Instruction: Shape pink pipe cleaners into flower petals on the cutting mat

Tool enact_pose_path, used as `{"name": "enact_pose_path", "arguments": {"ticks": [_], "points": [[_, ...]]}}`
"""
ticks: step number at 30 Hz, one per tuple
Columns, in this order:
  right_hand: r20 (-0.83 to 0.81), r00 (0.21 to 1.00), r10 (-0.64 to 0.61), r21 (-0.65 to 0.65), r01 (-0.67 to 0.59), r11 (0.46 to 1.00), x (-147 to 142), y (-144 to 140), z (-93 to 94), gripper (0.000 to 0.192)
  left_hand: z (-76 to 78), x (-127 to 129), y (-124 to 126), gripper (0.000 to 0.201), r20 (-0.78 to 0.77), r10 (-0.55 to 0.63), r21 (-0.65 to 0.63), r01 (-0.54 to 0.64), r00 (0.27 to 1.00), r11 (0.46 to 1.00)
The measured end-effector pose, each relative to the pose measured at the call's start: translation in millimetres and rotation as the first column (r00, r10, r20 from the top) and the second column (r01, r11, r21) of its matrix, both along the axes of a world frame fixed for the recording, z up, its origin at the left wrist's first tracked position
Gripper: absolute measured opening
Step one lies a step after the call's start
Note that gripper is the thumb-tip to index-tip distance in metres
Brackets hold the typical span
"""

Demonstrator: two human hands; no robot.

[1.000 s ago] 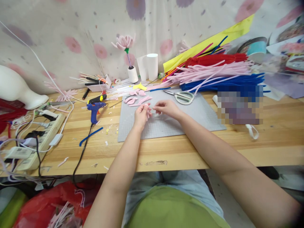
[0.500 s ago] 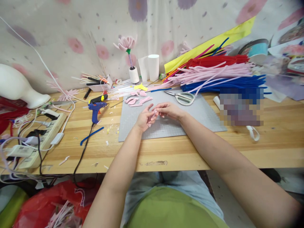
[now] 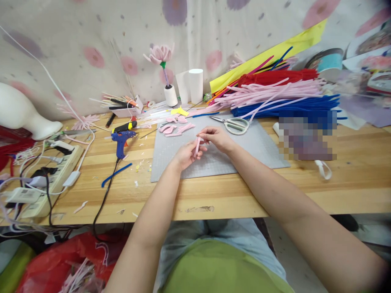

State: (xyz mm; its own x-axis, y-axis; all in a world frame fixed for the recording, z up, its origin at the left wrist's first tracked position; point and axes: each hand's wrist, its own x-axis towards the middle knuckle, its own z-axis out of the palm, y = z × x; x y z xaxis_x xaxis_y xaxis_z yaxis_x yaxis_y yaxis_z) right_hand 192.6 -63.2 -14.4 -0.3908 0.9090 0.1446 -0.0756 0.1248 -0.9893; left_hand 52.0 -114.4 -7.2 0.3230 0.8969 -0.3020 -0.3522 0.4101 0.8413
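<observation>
A short pink pipe cleaner piece [image 3: 198,145] is held between both hands, above the grey cutting mat [image 3: 210,165]. My left hand [image 3: 187,155] has its fingers curled around the lower part. With thumb and fingertips, my right hand [image 3: 216,137] pinches the upper end. Several bent pink pipe cleaner loops [image 3: 175,128] lie on the mat just beyond my left hand. Behind my right hand rest scissors [image 3: 235,125] with pale green handles. The exact shape of the held piece is partly hidden by my fingers.
A blue glue gun [image 3: 121,142] stands at left, near a power strip [image 3: 55,179] full of cords. Bundles of pink pipe cleaners [image 3: 271,93] and blue pipe cleaners [image 3: 287,108] lie at back right. A pink flower [image 3: 161,55] stands in a white holder [image 3: 170,96].
The pink piece now stands more upright and shows more between my hands. My left hand has turned slightly, while my right fingers have shifted to its top. The view has moved slightly.
</observation>
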Motion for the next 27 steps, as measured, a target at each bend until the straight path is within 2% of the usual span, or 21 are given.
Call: {"name": "enact_pose_path", "arguments": {"ticks": [4, 7, 10, 12, 14, 17, 19, 21, 24, 27], "points": [[0.068, 0.985, -0.156, 0.155, 0.144, 0.977, -1.8, -2.9, 7.6, 0.027, 0.7, -1.5, -1.0, 0.018, 0.049, -0.034, -0.035, 0.036, 0.998, 0.999], [0.094, 0.974, -0.204, 0.227, 0.179, 0.957, -3.6, -4.6, 10.1, 0.027, -1.4, 0.0, -1.0, 0.018, -0.011, 0.022, 0.034, -0.022, 1.0, 0.999], [0.07, 0.99, -0.119, 0.152, 0.107, 0.983, -4.0, -4.0, 7.8, 0.029, -5.9, 2.9, -0.2, 0.019, -0.15, 0.162, 0.147, -0.14, 0.975, 0.979], [0.045, 0.998, -0.05, 0.093, 0.046, 0.995, -2.7, -2.8, 5.5, 0.031, -8.5, 4.3, 0.3, 0.017, -0.191, 0.203, 0.196, -0.165, 0.96, 0.967], [0.027, 1.0, 0.015, 0.049, -0.016, 0.999, -0.5, -1.7, 3.7, 0.033, -9.4, 4.4, 0.2, 0.016, -0.181, 0.183, 0.209, -0.144, 0.966, 0.967], [0.024, 0.997, 0.078, -0.004, -0.078, 0.997, 2.7, 0.1, 1.0, 0.033, -8.1, 2.8, -0.9, 0.016, -0.151, 0.084, 0.186, -0.055, 0.985, 0.981], [0.007, 0.997, 0.071, -0.043, -0.07, 0.997, 3.0, 1.6, -1.8, 0.032, -7.2, 2.3, -1.4, 0.017, -0.14, 0.02, 0.181, 0.006, 0.99, 0.983], [-0.037, 0.999, 0.04, -0.082, -0.043, 0.996, 1.3, 3.1, -4.8, 0.031, -7.8, 3.5, -1.0, 0.017, -0.151, 0.012, 0.207, 0.02, 0.988, 0.978], [-0.104, 0.994, -0.025, -0.095, 0.016, 0.995, -4.1, 3.8, -6.2, 0.029, -10.7, 8.0, 1.4, 0.018, -0.207, 0.114, 0.275, -0.054, 0.972, 0.96], [-0.079, 0.991, -0.107, -0.06, 0.102, 0.993, -9.3, 2.1, -3.2, 0.029, -12.5, 11.9, 3.5, 0.018, -0.253, 0.208, 0.297, -0.129, 0.945, 0.946]]}}
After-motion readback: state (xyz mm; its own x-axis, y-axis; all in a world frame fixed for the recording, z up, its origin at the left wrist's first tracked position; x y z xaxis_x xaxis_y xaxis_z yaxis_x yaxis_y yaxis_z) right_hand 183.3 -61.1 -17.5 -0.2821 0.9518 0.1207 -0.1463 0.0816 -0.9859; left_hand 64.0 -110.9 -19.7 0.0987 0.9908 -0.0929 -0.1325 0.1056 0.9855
